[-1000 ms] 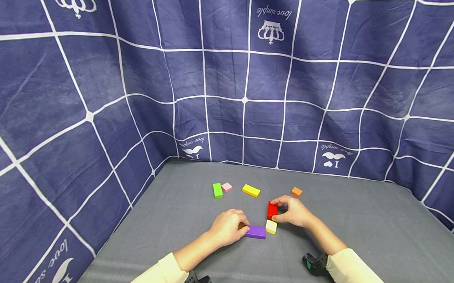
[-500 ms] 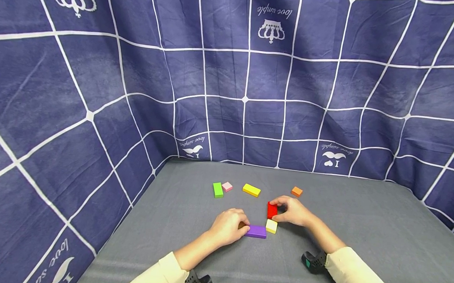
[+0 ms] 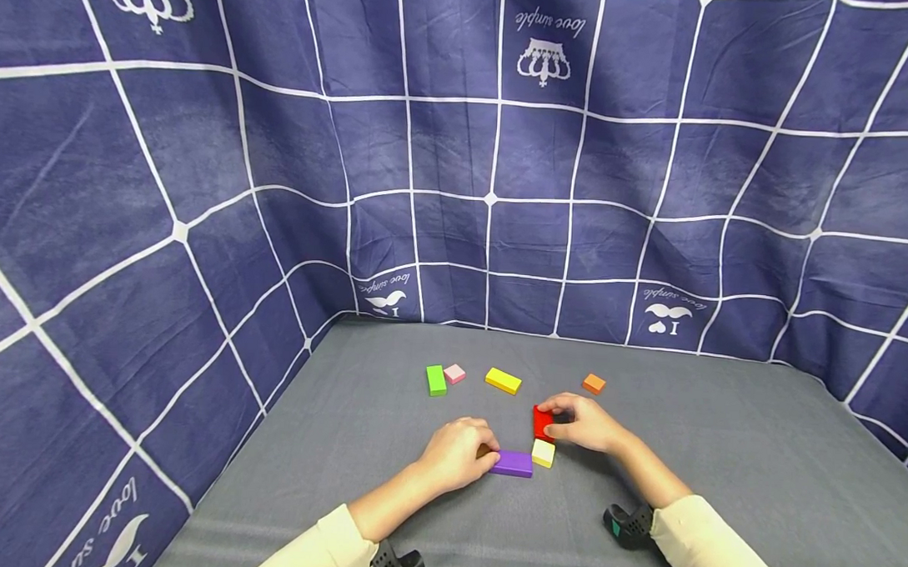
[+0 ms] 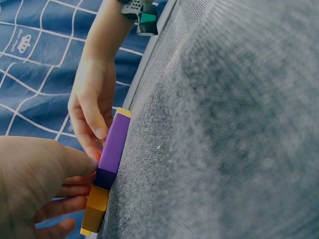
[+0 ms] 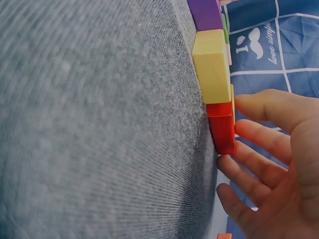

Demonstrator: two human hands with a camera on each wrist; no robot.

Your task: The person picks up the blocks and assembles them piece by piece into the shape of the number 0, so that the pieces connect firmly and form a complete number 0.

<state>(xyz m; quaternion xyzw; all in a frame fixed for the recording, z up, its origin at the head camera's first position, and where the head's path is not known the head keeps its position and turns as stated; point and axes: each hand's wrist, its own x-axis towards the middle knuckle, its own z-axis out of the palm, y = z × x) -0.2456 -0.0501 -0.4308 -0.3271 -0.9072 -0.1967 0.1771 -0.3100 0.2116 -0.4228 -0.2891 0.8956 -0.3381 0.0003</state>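
Note:
My left hand pinches the left end of a flat purple block; in the left wrist view its thumb lies against that purple block. An orange-brown block sits at the purple block's near end there, mostly hidden by the hand in the head view. At the purple block's right end is a pale yellow block. My right hand holds a red block with thumb and fingers. The red block stands against the pale yellow one in the right wrist view.
Farther back on the grey cloth-covered table lie a green block, a small pink block, a bright yellow block and a small orange block. A blue checked curtain rises behind and at left.
The red block has shifted slightly left at its far end, and my right thumb has moved a little up along its side. My left hand and the purple block stay put.

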